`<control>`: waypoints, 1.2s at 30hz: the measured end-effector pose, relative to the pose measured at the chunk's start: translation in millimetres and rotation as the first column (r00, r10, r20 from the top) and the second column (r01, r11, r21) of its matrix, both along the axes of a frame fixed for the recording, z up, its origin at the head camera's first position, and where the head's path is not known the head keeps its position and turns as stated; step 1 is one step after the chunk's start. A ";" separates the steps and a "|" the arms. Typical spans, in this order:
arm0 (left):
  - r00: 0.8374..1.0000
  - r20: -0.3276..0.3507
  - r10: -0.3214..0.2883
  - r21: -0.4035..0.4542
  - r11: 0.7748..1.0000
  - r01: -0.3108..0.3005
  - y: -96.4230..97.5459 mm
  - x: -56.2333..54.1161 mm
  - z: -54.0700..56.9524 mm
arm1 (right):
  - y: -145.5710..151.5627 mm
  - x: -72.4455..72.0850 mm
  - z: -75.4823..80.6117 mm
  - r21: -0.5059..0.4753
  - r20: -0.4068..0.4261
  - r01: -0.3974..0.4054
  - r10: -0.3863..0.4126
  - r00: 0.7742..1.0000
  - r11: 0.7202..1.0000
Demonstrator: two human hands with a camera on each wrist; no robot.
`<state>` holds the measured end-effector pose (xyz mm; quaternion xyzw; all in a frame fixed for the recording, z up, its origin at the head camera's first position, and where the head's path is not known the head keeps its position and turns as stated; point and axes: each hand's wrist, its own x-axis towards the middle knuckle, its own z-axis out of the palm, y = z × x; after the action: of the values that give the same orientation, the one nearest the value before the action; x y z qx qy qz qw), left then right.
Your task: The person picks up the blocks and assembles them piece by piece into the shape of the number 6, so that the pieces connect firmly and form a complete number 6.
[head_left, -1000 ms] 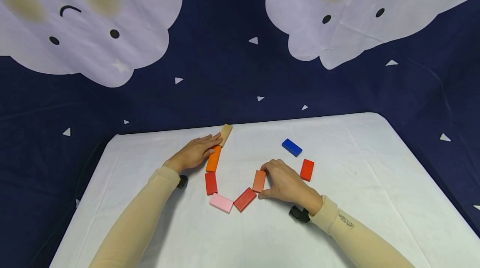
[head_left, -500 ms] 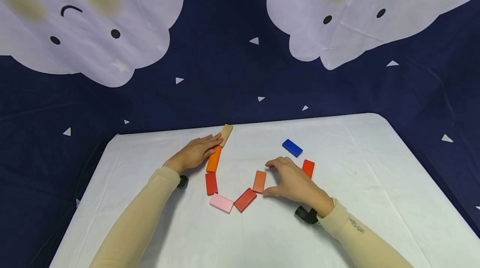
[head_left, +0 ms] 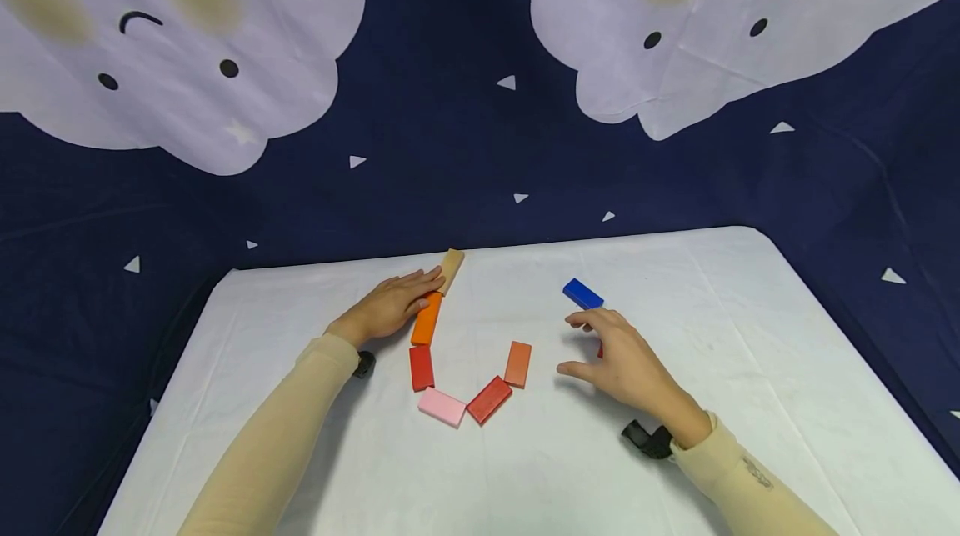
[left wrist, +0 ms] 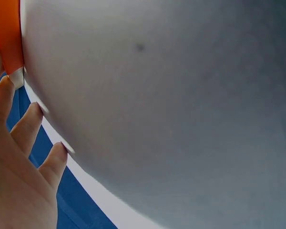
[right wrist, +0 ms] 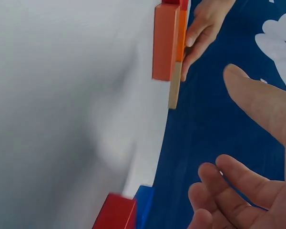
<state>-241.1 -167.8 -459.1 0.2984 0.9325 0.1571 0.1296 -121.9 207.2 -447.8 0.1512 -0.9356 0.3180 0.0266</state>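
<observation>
Flat on the white table [head_left: 720, 328], my left hand [head_left: 390, 303] has its straight fingers touching an orange block [head_left: 426, 318] and reaching a tan block [head_left: 452, 268]. These head a curved chain: a red block [head_left: 421, 368], a pink block [head_left: 442, 407], another red block [head_left: 489, 399] and a terracotta block [head_left: 517, 363]. My right hand [head_left: 615, 361] hovers open and holds nothing, covering most of a loose red block [head_left: 600, 350]. A blue block [head_left: 582, 293] lies just beyond its fingertips. The right wrist view shows the red block [right wrist: 114, 212] and blue block [right wrist: 143, 195] close below my fingers [right wrist: 238, 191].
A dark blue cloth with white cloud faces [head_left: 180, 61] hangs behind the table. The table's far edge runs just behind the tan block. In the left wrist view, the orange block [left wrist: 7, 33] sits beside my fingers [left wrist: 24, 129] near the table edge.
My right hand has let go of the terracotta block and moved right, over the loose red block. The left hand and the chain have stayed still.
</observation>
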 end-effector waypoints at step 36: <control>1.000 -0.016 -0.016 0.021 1.000 0.016 -0.8 1.4 3.0 | 47.6 -0.8 -18.8 -0.029 0.000 0.204 -0.204 0.979 0.979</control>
<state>-239.6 -168.6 -456.1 0.3086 0.9293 0.1635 0.1203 -122.7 254.8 -466.7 0.0546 -0.9415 0.3267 0.0627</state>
